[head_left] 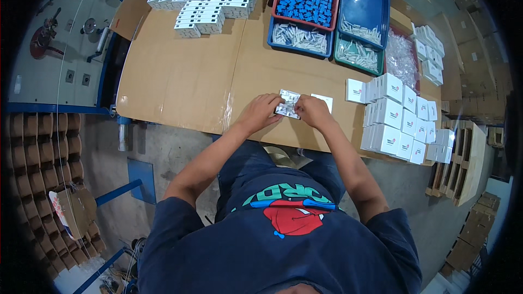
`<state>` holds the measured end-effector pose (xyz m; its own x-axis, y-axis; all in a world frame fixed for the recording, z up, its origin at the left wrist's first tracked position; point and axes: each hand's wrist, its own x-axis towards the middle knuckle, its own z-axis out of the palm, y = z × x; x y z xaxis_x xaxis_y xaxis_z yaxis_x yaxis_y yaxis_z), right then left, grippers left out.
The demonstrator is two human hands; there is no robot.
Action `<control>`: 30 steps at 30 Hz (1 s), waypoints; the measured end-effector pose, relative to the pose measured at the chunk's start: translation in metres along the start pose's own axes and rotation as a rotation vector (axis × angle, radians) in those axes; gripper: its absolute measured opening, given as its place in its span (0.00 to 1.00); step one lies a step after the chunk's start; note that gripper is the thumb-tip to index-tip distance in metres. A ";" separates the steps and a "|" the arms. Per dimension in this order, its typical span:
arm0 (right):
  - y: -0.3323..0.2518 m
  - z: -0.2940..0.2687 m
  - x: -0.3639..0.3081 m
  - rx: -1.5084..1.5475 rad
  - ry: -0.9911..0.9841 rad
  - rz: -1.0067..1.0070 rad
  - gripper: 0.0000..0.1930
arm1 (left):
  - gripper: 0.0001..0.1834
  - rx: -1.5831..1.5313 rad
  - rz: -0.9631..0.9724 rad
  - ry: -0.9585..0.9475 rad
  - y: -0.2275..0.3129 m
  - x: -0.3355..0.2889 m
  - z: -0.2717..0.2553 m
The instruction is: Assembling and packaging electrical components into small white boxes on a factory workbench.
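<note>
A small, flat white piece with grey markings, perhaps an open box (289, 98), lies near the table's front edge between my hands. My left hand (262, 112) grips its left side, fingers curled over the edge. At its right side, the fingertips of my right hand (314, 111) are pinched together over it. What they pinch is too small to tell. Just beyond my right hand lies a flat white piece (325, 99), partly covered by the hand.
Cardboard covers the table (180, 76). Stacked white boxes stand at right (389, 114) and far left (212, 0). At the back are a red tray (276, 8) of blue parts, a blue tray (271, 41) of white pieces, more trays (388, 0), and clear plastic bags (402, 57).
</note>
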<state>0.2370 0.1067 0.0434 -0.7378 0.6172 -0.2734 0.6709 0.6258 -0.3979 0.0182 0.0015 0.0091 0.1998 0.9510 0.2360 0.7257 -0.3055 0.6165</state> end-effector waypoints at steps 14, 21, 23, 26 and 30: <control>0.015 -0.022 -0.033 0.443 0.339 0.156 0.09 | 0.56 0.296 -0.182 -0.017 0.000 -0.004 0.010; 0.028 -0.024 -0.023 0.507 0.477 0.230 0.09 | 0.58 0.434 -0.249 -0.084 0.006 0.005 0.011; 0.030 -0.034 -0.009 0.516 0.480 0.254 0.09 | 0.58 0.435 -0.254 -0.093 0.004 0.004 0.012; 0.035 -0.055 0.021 0.532 0.508 0.261 0.09 | 0.57 0.419 -0.269 -0.104 0.007 0.006 0.009; 0.038 -0.090 0.070 0.474 0.599 0.192 0.08 | 0.56 0.377 -0.298 -0.096 0.008 0.005 0.006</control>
<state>0.2175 0.2170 0.0876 -0.3561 0.9301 0.0901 0.5795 0.2954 -0.7595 0.0288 0.0042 0.0106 -0.0061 0.9999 0.0094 0.9446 0.0027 0.3281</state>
